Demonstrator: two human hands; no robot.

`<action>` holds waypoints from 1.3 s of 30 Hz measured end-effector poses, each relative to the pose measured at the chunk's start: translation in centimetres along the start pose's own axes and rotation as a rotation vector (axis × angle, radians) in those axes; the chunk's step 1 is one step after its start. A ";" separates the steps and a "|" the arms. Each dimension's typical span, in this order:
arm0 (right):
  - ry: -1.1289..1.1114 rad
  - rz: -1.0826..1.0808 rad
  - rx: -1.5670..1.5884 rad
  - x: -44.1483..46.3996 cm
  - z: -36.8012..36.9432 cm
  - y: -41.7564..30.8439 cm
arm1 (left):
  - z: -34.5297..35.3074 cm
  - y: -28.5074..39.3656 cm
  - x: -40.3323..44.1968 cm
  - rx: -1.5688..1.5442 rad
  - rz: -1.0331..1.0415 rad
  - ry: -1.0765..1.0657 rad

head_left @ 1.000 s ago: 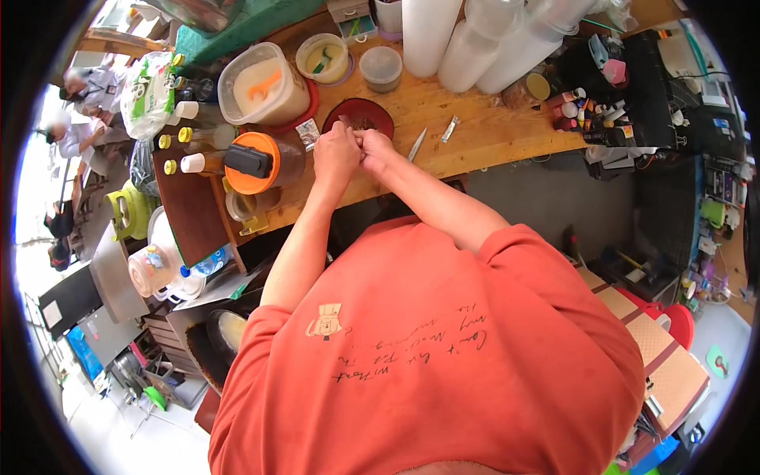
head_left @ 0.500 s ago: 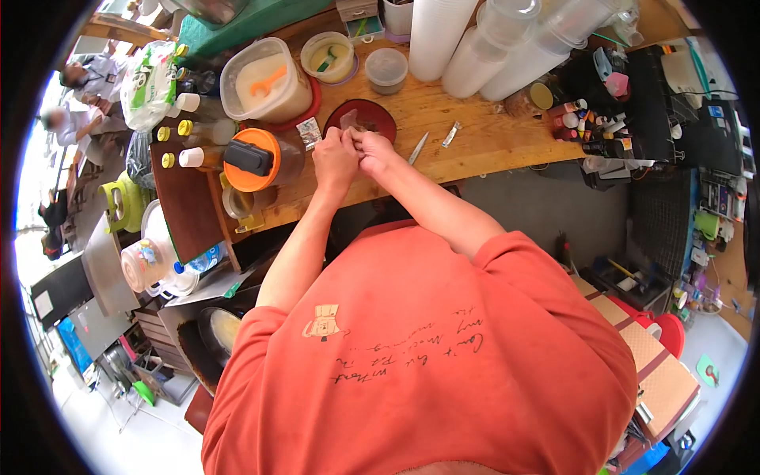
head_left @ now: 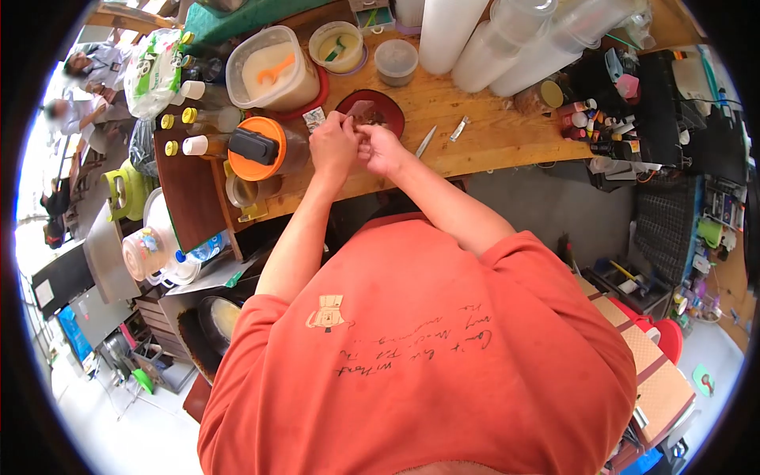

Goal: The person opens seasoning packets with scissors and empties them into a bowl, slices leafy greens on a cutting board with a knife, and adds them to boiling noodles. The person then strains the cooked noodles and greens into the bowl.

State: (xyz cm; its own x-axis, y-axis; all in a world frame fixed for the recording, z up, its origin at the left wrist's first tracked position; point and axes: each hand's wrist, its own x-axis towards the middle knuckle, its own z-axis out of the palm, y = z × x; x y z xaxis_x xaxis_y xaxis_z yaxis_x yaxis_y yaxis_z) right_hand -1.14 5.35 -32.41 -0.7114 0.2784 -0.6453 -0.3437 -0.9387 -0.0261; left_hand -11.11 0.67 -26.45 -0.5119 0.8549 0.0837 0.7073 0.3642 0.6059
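One left hand [head_left: 334, 149] and one right hand [head_left: 383, 150] at one red bowl [head_left: 391, 105], both grips' hold unclear.

Red dish [head_left: 393, 111], seemingly metal tool [head_left: 426, 142] on table [head_left: 499, 142]

The person's left hand [head_left: 334, 147] and right hand [head_left: 382, 150] meet at the near edge of a dish [head_left: 394, 115] on the table [head_left: 495, 142]. Behind it I see a pot [head_left: 397, 63]; to its left, a tub [head_left: 297, 93] with a scoop [head_left: 277, 71] in it, and nearer the person, a jar [head_left: 277, 150]. Bottles [head_left: 212, 119] stand left of that. Stacked cups [head_left: 451, 39] stand behind, right of the pot.
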 end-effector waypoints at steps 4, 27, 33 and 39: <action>0.187 -0.042 -0.389 -5.9 1.1 -1.3 | -0.7 -0.7 0.2 0.363 0.232 -0.083; -0.176 -1.163 -1.858 -2.6 1.0 -8.9 | 1.0 -1.5 3.2 0.362 0.490 -0.304; -0.177 -1.285 -1.860 -3.2 1.0 -9.7 | 0.6 0.6 2.3 0.425 0.441 -0.183; -0.287 -1.184 -1.889 -3.0 0.9 -10.1 | 1.5 0.8 0.6 0.452 0.380 -0.128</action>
State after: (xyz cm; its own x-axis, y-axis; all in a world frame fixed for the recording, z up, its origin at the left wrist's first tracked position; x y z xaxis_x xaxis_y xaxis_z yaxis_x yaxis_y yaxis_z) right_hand 3.86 14.21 -29.51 -0.7929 0.5334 0.2945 0.1248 0.6152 -0.7784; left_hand -10.15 2.04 -27.07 -0.1399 0.9834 0.1154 0.9807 0.1215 0.1534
